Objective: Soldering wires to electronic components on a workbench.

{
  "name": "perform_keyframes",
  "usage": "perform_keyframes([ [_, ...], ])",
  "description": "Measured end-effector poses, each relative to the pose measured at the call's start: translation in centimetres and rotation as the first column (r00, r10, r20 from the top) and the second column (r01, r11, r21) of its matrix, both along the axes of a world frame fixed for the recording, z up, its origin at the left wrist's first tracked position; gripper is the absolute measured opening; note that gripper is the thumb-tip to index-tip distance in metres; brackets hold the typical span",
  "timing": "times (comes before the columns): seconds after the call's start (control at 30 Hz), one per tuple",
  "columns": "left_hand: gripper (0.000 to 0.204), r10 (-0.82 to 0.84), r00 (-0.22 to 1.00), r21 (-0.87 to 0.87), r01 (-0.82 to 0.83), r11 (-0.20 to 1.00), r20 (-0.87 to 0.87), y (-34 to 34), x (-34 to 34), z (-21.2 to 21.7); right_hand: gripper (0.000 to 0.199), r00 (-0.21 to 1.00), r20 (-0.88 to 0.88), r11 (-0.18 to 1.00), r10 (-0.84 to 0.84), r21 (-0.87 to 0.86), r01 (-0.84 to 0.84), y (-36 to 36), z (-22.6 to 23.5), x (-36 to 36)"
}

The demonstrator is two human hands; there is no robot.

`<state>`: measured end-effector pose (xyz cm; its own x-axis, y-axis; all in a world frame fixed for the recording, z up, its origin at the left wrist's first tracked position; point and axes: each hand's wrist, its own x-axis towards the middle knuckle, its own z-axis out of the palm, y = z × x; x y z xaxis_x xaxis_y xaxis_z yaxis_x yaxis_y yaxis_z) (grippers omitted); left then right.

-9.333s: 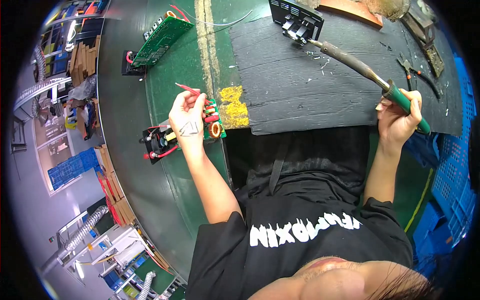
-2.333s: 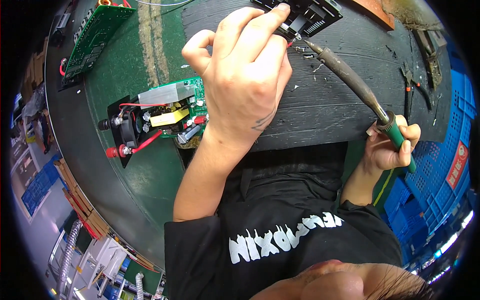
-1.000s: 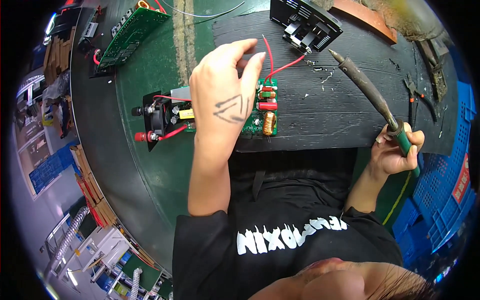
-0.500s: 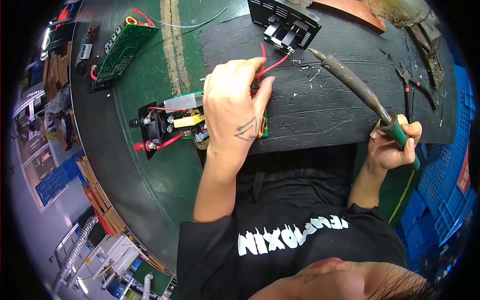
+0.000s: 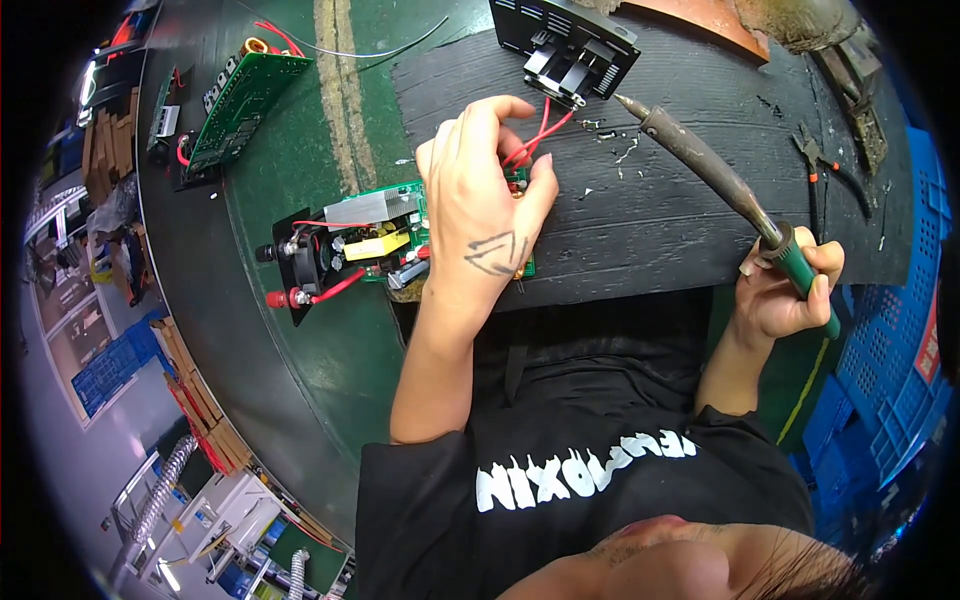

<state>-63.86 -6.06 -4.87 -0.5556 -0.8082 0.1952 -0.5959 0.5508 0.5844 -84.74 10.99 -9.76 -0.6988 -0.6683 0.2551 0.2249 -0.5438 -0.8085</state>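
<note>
My right hand [image 5: 785,300] is closed round the green handle of a soldering iron [image 5: 710,170]. The iron's tip reaches up left to the lower right corner of a black end panel [image 5: 618,45] with sockets, close by its metal contacts. Two red wires [image 5: 548,140] run from the contacts down to a green circuit board [image 5: 410,192], partly hidden under my left hand [image 5: 472,195]. That hand hovers over the board's right end, thumb and forefinger apart beside the wires. At the board's left end stands a black panel with a fan [image 5: 308,262] and red and black terminals.
Another green circuit board [image 5: 240,105] stands tilted at the far left. Cutters with orange-marked handles [image 5: 815,165] lie on the black work board [image 5: 640,245], among solder scraps. A thin wire [image 5: 385,50] curves across the green mat. Blue crates [image 5: 890,350] stand at right.
My left thumb and fingers have spread apart. The second red wire, loose-ended before, now reaches the socket panel's contacts. The circuit board shows more from under my hand; the right hand stays put.
</note>
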Motion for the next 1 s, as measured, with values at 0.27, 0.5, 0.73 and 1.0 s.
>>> perform_keyframes([
  [0.27,0.051,-0.035,0.997,-0.127,0.026,0.992,-0.068,0.0,0.0,0.1,0.03,1.0,0.005,1.0,-0.018,0.009,0.018,0.0,0.0,0.1],
  [0.5,0.051,-0.104,0.995,0.028,0.104,0.994,-0.007,-0.5,0.2,0.0,0.029,1.0,0.006,1.0,-0.025,0.005,0.025,-0.2,0.1,0.2],
  [0.73,0.046,-0.24,0.968,-0.072,0.245,0.967,0.071,-1.2,0.3,0.4,0.029,1.0,-0.008,0.999,-0.029,0.013,0.029,-0.2,0.1,0.2],
  [1.0,0.042,-0.205,0.973,-0.311,0.164,0.936,-0.106,-1.3,0.6,-1.3,0.029,0.999,0.001,0.999,-0.041,0.01,0.041,-0.3,0.1,0.2],
])
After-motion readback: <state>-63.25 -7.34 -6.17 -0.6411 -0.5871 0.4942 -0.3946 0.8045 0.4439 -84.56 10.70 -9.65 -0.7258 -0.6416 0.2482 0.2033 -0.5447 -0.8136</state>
